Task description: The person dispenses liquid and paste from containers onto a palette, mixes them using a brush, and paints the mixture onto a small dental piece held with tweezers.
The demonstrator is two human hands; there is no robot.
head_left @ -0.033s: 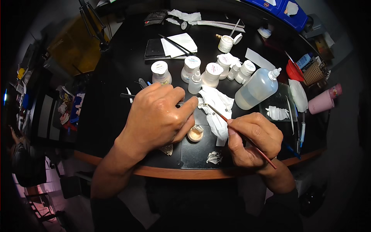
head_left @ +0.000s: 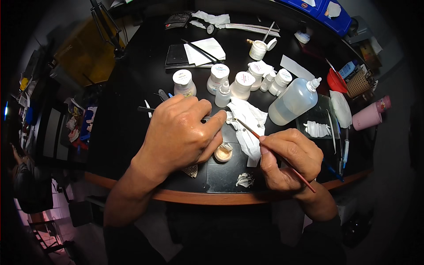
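Pinched in my right hand (head_left: pixel 291 158) is a thin paintbrush (head_left: pixel 248 128) with a reddish-brown handle, its tip pointing up and left. My left hand (head_left: pixel 183 132) is closed, with its back to me. The brush tip meets a tiny pale piece (head_left: pixel 229 118) by the left fingertips. What those fingers grip is mostly hidden behind the hand. Under the brush lies a crumpled white tissue (head_left: pixel 248 143). Close below my left fingers stands a small round jar (head_left: pixel 223 153) of cream-coloured material with its lid tipped open.
Several white-lidded powder jars (head_left: pixel 181 79) and a small dropper bottle (head_left: pixel 222 96) stand beyond my hands. A large squeeze bottle (head_left: pixel 291 104) of clear liquid is to the right. White scraps (head_left: pixel 244 179) lie near the wooden table edge (head_left: pixel 212 198). A pink tumbler (head_left: pixel 367 118) is far right.
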